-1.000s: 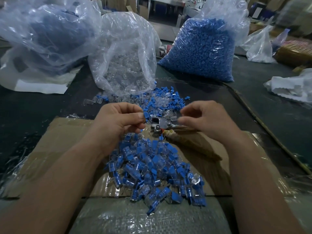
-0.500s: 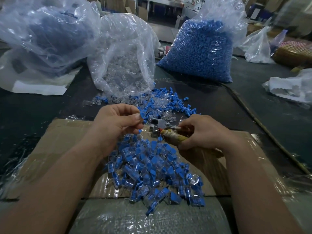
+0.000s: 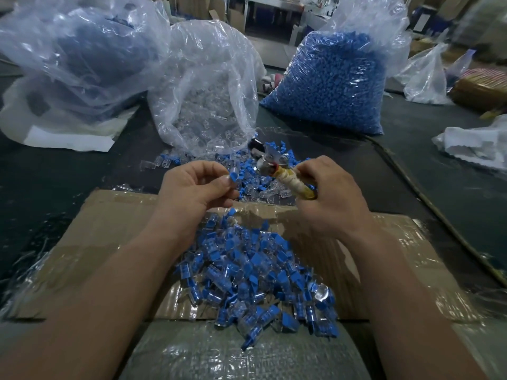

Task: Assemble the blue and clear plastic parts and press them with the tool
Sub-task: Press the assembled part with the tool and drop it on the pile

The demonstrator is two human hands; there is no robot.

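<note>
Blue-and-clear part [image 3: 232,177] in the pinch of the left hand [image 3: 196,189]; pressing tool [image 3: 285,177] in the fist of the right hand [image 3: 336,200], long axis diagonal, metal head toward upper left.

Left hand [image 3: 194,187] pinches blue-and-clear part [image 3: 232,177] — right hand [image 3: 329,196] grips tool [image 3: 288,176].

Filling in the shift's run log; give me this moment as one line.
left hand: pinches blue-and-clear part | right hand: grips tool | tool and part: apart | pile of parts: on cardboard
</note>
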